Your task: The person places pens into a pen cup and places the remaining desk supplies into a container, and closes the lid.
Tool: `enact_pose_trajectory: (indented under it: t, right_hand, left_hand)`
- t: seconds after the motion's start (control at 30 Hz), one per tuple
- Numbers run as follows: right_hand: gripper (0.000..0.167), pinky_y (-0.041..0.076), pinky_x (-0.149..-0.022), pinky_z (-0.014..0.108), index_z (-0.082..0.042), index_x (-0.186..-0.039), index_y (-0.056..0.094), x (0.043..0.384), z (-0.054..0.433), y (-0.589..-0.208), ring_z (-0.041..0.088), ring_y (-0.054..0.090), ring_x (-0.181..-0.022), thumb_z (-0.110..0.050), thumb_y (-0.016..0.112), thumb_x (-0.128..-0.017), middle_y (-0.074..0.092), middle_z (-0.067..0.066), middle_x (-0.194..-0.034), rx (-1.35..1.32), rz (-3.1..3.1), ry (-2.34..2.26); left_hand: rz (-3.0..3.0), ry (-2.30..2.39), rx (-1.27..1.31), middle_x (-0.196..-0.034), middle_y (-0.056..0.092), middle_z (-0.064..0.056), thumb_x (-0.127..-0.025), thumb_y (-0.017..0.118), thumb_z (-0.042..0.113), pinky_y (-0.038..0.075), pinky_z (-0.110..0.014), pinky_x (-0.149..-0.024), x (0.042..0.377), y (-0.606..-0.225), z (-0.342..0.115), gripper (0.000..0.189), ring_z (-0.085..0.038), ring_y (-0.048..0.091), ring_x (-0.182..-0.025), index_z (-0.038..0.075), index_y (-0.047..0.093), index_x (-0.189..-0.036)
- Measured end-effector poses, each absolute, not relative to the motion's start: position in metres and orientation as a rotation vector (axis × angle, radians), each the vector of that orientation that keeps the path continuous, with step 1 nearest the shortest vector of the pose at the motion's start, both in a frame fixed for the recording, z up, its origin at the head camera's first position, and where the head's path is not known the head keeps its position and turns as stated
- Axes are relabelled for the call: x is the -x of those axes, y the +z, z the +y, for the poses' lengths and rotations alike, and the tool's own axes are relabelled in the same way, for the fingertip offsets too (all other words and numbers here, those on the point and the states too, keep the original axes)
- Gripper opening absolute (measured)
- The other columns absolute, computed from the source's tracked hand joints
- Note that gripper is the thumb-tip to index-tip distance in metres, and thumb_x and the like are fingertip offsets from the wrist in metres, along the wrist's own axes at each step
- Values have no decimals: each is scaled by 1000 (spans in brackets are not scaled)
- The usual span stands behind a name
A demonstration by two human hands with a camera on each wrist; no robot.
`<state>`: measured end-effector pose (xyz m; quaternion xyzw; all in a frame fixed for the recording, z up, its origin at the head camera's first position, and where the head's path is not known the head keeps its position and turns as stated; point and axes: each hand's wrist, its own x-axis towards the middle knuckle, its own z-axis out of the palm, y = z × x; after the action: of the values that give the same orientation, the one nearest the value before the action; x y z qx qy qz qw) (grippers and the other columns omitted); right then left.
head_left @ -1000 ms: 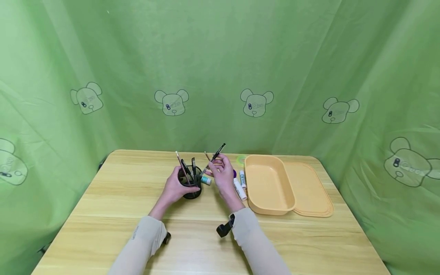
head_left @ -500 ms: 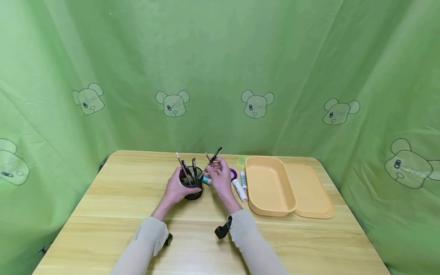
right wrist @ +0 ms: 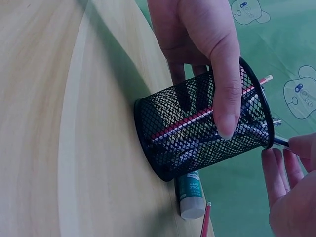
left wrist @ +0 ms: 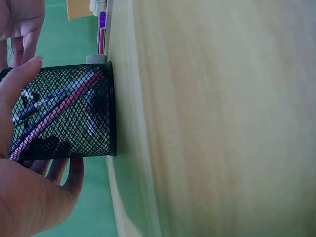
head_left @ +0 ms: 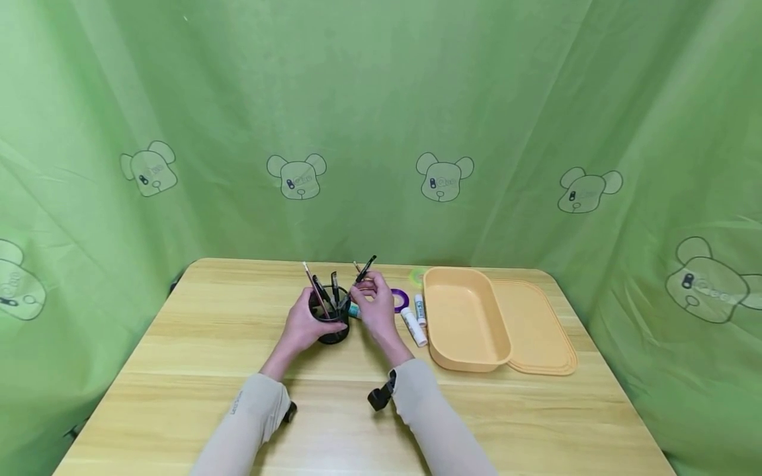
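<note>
A black mesh pen holder (head_left: 335, 334) stands on the table, gripped round its side by my left hand (head_left: 301, 326). Inside it are a pencil (head_left: 307, 272) and black pens (head_left: 335, 285). My right hand (head_left: 379, 313) pinches another black pen (head_left: 366, 267), tilted, with its lower end at the holder's rim. In the right wrist view, the left thumb presses the mesh and a red pencil (right wrist: 182, 122) shows through it. Behind the holder lies a teal-labelled glue stick (right wrist: 190, 190), with a second red pencil (right wrist: 206, 220) near it.
Right of my right hand lie a purple tape roll (head_left: 405, 301), a white glue stick (head_left: 414, 328) and a smaller glue stick (head_left: 420, 309). A light-green ring (head_left: 417, 276) sits behind them. Farther right are a yellow-orange box (head_left: 470, 365) and its flat lid (head_left: 542, 330). A green curtain (head_left: 369, 99) hangs behind.
My right hand has moved left toward the holder, bringing the pen lower and closer. More of the purple tape roll now shows. The left hand keeps its grip on the holder.
</note>
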<state>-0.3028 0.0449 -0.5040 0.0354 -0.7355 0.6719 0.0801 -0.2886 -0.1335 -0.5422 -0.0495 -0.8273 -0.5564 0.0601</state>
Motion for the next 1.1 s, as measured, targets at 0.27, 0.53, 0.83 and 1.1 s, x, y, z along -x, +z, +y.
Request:
enact_pose_trajectory:
  t: [0.27,0.53,0.83,1.1]
  right_hand:
    - [37,58,-97,38,-5,-129,61,303,42,-509,25,66,-105,-6,73,-94,71,13,-113,-98,-2265,1977]
    - [29,59,-94,38,-4,-120,66,301,41,-509,27,66,-104,-10,75,-93,71,12,-112,-121,-2331,1920]
    - [24,58,-86,29,-5,-116,70,299,43,-513,33,67,-104,-10,76,-93,72,15,-111,-153,-2342,1924]
    - [25,56,-87,29,-6,-116,71,298,43,-515,33,65,-103,-12,77,-93,72,16,-112,-152,-2315,1957]
  left_hand:
    - [-2504,-1694,149,-126,68,-13,-59,102,20,46,-52,-114,288,-541,-133,87,-35,61,-122,7,54,-131]
    - [-2502,-1702,148,-127,67,-13,-60,101,20,46,-53,-114,288,-540,-132,85,-35,61,-123,7,54,-130]
    - [-2498,-1730,147,-133,65,-15,-60,102,21,44,-55,-115,286,-541,-133,96,-36,60,-127,5,50,-140]
    - [-2498,-1727,142,-131,66,-13,-61,101,22,44,-56,-115,286,-542,-132,91,-35,60,-126,9,51,-136]
